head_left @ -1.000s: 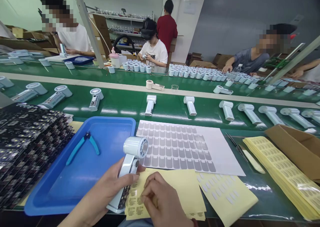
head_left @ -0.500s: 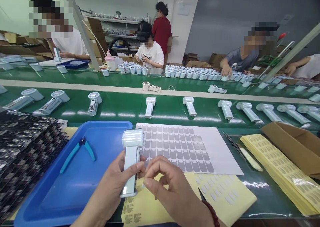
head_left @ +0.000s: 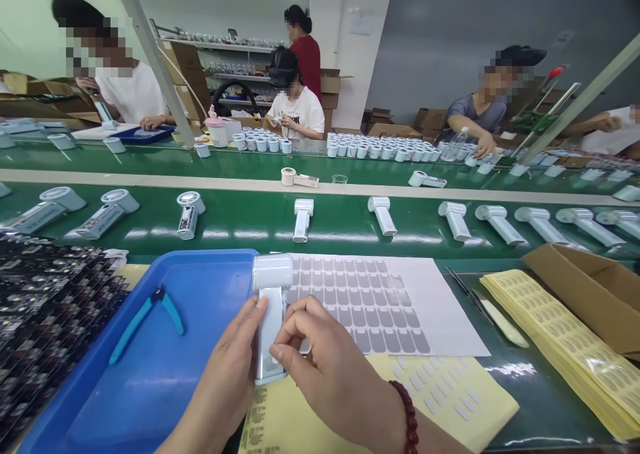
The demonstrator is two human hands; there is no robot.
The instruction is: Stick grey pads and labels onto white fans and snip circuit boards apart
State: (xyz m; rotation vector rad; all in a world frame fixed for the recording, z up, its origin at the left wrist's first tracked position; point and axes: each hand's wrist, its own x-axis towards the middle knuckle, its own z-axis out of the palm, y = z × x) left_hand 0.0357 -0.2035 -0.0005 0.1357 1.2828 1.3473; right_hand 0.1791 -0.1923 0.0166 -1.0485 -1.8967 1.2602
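Note:
A pale blue handheld fan (head_left: pixel 273 273) with a cylindrical head stands upright in my left hand (head_left: pixel 225 367). The left fingers grip the handle's left side, the thumb lying along its face. My right hand (head_left: pixel 337 374) has its thumb and index finger pinched together against the lower face of the handle. Anything between those fingertips is too small or hidden to make out. Behind the hands lies a white sheet of grey stickers (head_left: pixel 367 307). Beneath them is a yellow backing sheet (head_left: pixel 310 417), and another yellow sheet with small pale stickers (head_left: pixel 480 381) lies to the right.
A blue tray (head_left: pixel 195 274) with cutting pliers (head_left: pixel 159 295) is at left, beside stacked circuit boards (head_left: pixel 45 314). Tweezers (head_left: pixel 467 286), yellow label sheets (head_left: pixel 565 334) and a cardboard box (head_left: pixel 590 294) lie right. More fans (head_left: pixel 303 221) line the green belt (head_left: pixel 240 217); co-workers sit beyond.
My right pinch has moved left onto the handle's face. My left thumb has shifted from across the handle to along its upper part. The fan has moved slightly right in view.

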